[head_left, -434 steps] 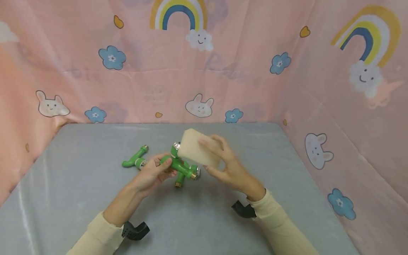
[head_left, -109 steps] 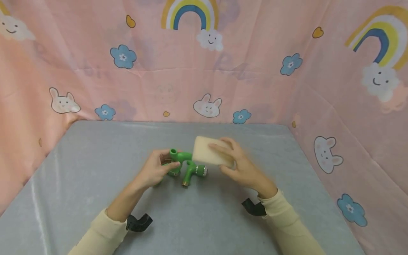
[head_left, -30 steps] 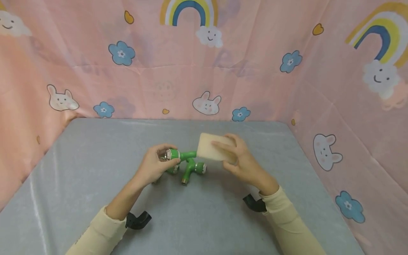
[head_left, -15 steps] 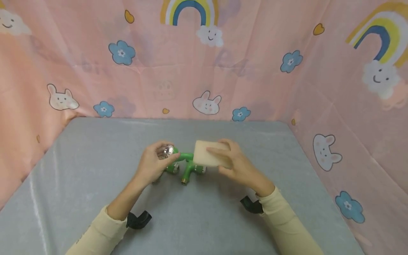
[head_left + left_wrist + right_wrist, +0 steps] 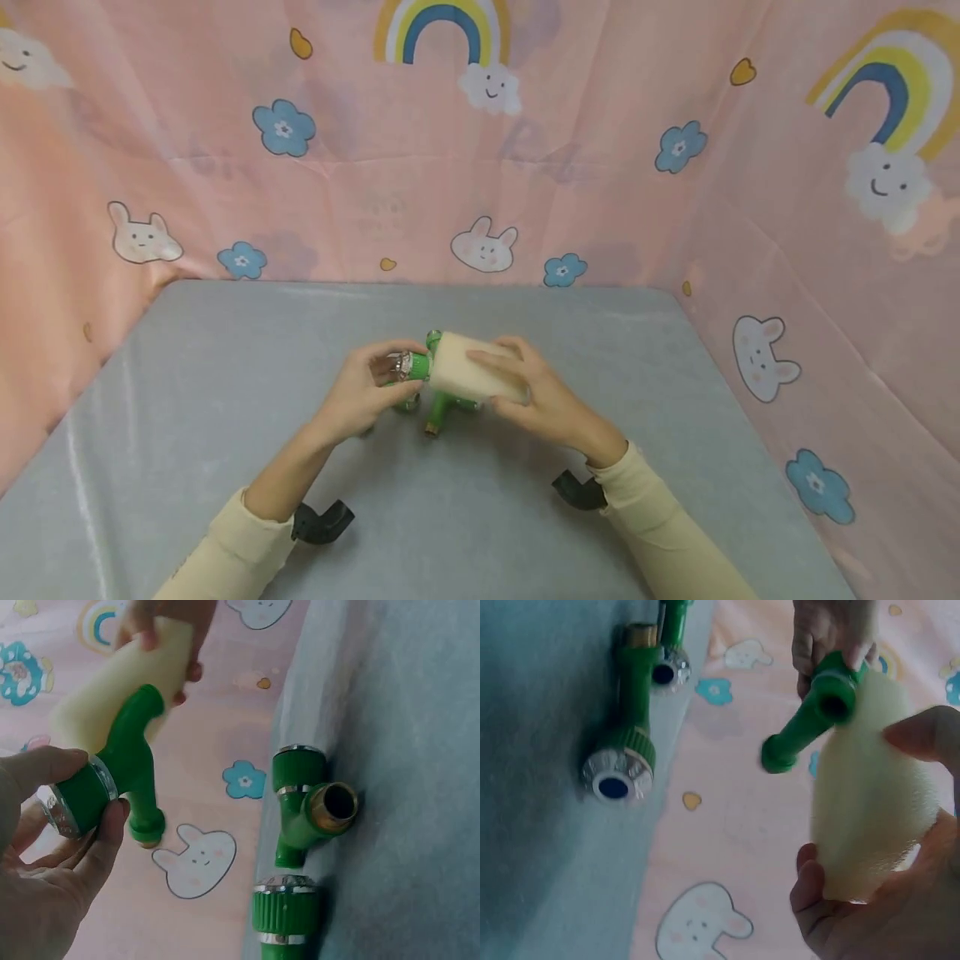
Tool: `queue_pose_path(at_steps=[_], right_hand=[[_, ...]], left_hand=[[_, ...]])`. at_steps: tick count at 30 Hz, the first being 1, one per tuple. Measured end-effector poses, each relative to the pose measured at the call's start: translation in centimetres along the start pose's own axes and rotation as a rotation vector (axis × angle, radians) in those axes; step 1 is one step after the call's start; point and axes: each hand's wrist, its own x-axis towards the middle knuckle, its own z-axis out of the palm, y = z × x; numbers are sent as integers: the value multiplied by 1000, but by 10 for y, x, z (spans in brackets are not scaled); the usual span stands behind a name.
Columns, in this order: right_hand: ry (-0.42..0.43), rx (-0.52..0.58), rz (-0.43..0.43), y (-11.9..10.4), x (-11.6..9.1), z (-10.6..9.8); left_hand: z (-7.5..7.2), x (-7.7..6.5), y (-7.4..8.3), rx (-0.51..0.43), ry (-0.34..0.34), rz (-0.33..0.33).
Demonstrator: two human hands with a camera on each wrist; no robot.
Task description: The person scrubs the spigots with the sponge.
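Observation:
My left hand (image 5: 360,387) grips the knob end of a green tap (image 5: 131,754), holding it above the table. Its silver cap shows between the fingers and thumb. In my right hand (image 5: 551,404) is a cream sponge (image 5: 468,367), held between thumb and fingers. The sponge lies against the tap's body and hides much of it in the head view. Below the hands, two more green taps lie on the table: one with a brass threaded end (image 5: 432,428), the other (image 5: 285,915) partly behind my left hand in the head view.
A grey cloth covers the table (image 5: 450,517). Pink printed curtains (image 5: 337,192) stand along its back and sides. Black curved pieces (image 5: 322,523) stick out at both sleeve cuffs.
Over the last second the sponge moves left along the tap, and the tap turns in my left hand. Much earlier, a tap lay farther left on the table; that spot is now bare.

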Motion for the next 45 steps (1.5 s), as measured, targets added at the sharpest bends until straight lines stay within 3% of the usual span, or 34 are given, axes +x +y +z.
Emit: queue_pose_path(at_steps=[5, 9, 17, 22, 28, 33, 38, 41, 45], right_hand=[[-56, -23, 40, 8, -3, -15], [-8, -9, 59, 11, -5, -24], [75, -41, -58, 8, 1, -6], [98, -87, -27, 13, 0, -6], [154, -161, 50, 23, -3, -19], [212, -143, -24, 19, -1, -15], [228, -229, -105, 11, 4, 0], [227, -269, -104, 9, 5, 5], [201, -282, -33, 10, 4, 2]], left_hand=[[-7, 0, -2, 17, 7, 34], [-8, 1, -4, 24, 0, 51], [1, 1, -4, -45, -100, 18], [-1, -1, -1, -83, -112, 45], [-2, -2, -1, -22, -89, 55], [7, 0, -4, 29, -102, 69], [14, -2, -2, 92, -104, 130], [15, -3, 0, 121, -89, 149], [16, -3, -1, 71, -87, 138]])
